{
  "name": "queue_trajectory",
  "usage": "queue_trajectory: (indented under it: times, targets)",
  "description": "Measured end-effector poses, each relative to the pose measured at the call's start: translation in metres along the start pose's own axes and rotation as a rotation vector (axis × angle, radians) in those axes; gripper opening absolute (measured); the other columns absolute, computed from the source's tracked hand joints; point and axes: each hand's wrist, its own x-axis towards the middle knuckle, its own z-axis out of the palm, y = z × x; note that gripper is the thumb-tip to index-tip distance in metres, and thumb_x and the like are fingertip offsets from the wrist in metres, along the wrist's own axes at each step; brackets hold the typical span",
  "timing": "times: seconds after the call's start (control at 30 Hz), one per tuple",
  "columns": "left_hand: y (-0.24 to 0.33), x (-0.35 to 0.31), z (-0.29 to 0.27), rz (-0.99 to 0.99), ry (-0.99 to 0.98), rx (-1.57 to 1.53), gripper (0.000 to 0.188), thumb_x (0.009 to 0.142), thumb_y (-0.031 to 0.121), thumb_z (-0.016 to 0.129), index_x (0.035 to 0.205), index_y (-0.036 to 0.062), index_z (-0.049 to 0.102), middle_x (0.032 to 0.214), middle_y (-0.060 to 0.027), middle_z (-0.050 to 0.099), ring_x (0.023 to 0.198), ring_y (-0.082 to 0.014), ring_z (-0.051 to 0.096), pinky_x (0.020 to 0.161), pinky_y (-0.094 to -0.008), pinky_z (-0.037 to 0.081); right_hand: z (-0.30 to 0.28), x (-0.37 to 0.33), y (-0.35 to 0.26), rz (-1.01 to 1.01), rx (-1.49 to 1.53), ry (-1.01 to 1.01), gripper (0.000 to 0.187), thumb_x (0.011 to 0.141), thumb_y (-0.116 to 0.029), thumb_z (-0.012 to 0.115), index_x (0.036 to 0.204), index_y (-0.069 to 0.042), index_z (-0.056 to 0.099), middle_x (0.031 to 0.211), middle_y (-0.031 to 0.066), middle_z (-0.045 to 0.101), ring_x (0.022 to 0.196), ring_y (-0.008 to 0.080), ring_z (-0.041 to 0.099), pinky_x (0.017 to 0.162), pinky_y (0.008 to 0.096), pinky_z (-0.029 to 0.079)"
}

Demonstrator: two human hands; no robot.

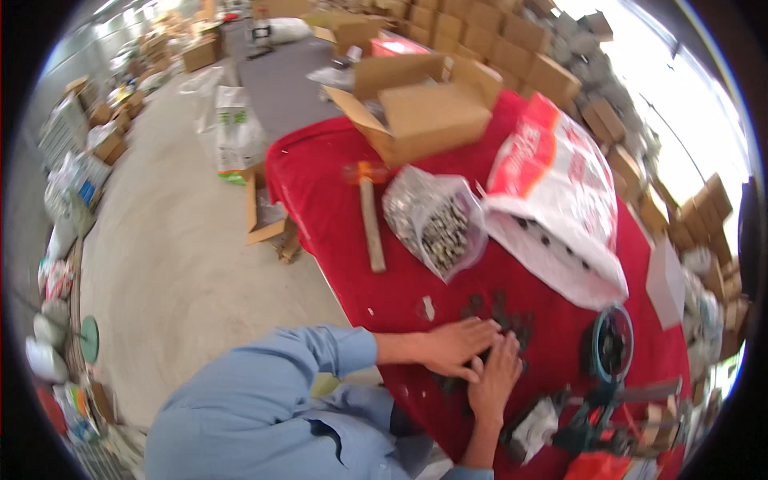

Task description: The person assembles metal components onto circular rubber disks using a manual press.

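Note:
On the red cloth, my left hand [458, 349] and my right hand [494, 379] lie close together with their fingers stretched out. The fingertips meet over a loose spread of small dark pieces [500, 306], and the hands cover part of it. I cannot make out anything gripped between the fingers. Just beyond them stands an opened clear plastic bag full of small metallic pieces [445, 237]. A hammer [371, 220] with a wooden handle rests left of that bag. To the right of my hands is a blue-rimmed round container [626, 340] with dark contents.
A white and red woven sack [560, 176] lies with its mouth toward me, dark bits inside. Behind it sits an open cardboard box [436, 116]. A dark green metal tool [588, 428] stands at the near right. The table's left edge borders a concrete floor [184, 240].

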Motion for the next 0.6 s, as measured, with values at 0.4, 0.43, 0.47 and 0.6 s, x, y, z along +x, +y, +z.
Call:
queue_trajectory:
  times: [0.4,0.43,0.47,0.6]
  targets:
    - [0.005,-0.053,-0.12,-0.209,0.354,-0.536,0.074,0.113,0.054,0.033,0.165,0.0012,0.032,0.173,-0.0173,0.029,0.161,-0.0326,0.025,0.13,-0.0431,0.02,-0.053,-0.049,0.017,0.225,0.524,0.454,0.051,0.108,-0.017,0.046,0.155,0.004,0.045,0.161,0.0257,0.044,0.149,0.042,0.043,0.123,0.0468,0.034]
    - [0.015,-0.061,-0.121,-0.271,0.343,-0.548,0.071,0.113,0.051,0.035,0.165,0.0018,0.033,0.172,-0.0178,0.03,0.16,-0.0333,0.027,0.129,-0.0439,0.023,-0.054,-0.061,0.014,0.255,0.462,0.427,0.051,0.107,-0.015,0.047,0.155,0.004,0.045,0.16,0.0259,0.045,0.148,0.0422,0.043,0.122,0.0473,0.035]
    - [0.023,-0.071,-0.116,-0.283,0.342,-0.547,0.071,0.113,0.051,0.035,0.165,0.0018,0.033,0.172,-0.0178,0.03,0.16,-0.0333,0.027,0.129,-0.0439,0.023,-0.05,-0.074,0.011,0.218,0.435,0.431,0.053,0.105,-0.012,0.052,0.155,0.004,0.045,0.158,0.0265,0.046,0.146,0.0429,0.045,0.121,0.0473,0.036]
    - [0.051,-0.095,-0.079,-0.32,0.271,-0.006,0.07,0.106,0.036,0.056,0.163,0.0011,0.035,0.17,-0.0205,0.031,0.158,-0.0379,0.03,0.127,-0.049,0.028,-0.019,-0.112,-0.011,0.171,0.405,0.395,0.059,0.099,-0.007,0.059,0.156,0.003,0.044,0.158,0.0265,0.045,0.144,0.0439,0.046,0.12,0.0488,0.038]
